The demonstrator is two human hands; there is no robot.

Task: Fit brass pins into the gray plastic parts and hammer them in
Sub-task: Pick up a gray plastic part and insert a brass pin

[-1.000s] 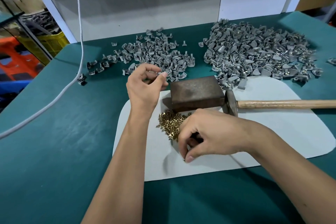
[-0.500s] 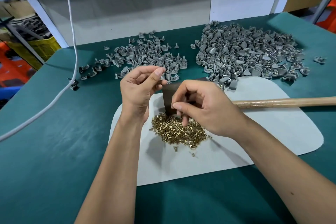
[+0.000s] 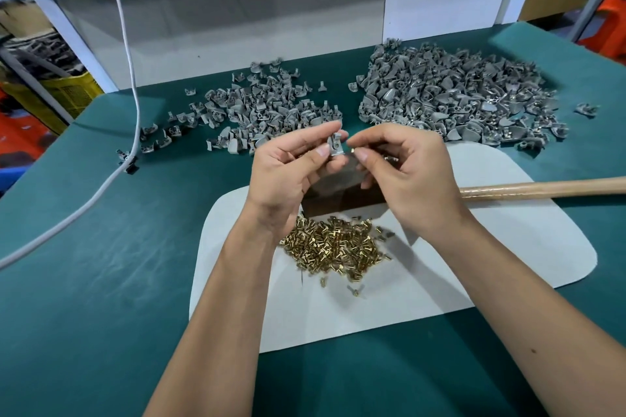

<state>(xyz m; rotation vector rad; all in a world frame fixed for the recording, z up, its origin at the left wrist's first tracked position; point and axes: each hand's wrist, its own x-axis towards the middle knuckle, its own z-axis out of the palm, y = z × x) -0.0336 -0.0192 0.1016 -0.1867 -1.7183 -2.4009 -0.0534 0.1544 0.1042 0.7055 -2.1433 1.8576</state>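
Note:
My left hand (image 3: 288, 173) pinches a small gray plastic part (image 3: 334, 145) between thumb and fingers, held up above the brown metal block (image 3: 342, 193). My right hand (image 3: 403, 173) pinches a brass pin (image 3: 352, 151) at its fingertips, right beside the gray part. A heap of brass pins (image 3: 335, 247) lies on the white mat (image 3: 491, 247) below both hands. The hammer's wooden handle (image 3: 542, 187) sticks out to the right; its head is hidden behind my right hand.
Two piles of gray parts lie on the green table: a smaller one (image 3: 264, 112) at the back middle, a larger one (image 3: 457, 95) at the back right. A white cable (image 3: 132, 105) runs down the left side. A white wall panel stands behind.
My right hand rose from the pin heap with a pin and came up to the left hand. The left hand turned the gray part toward it.

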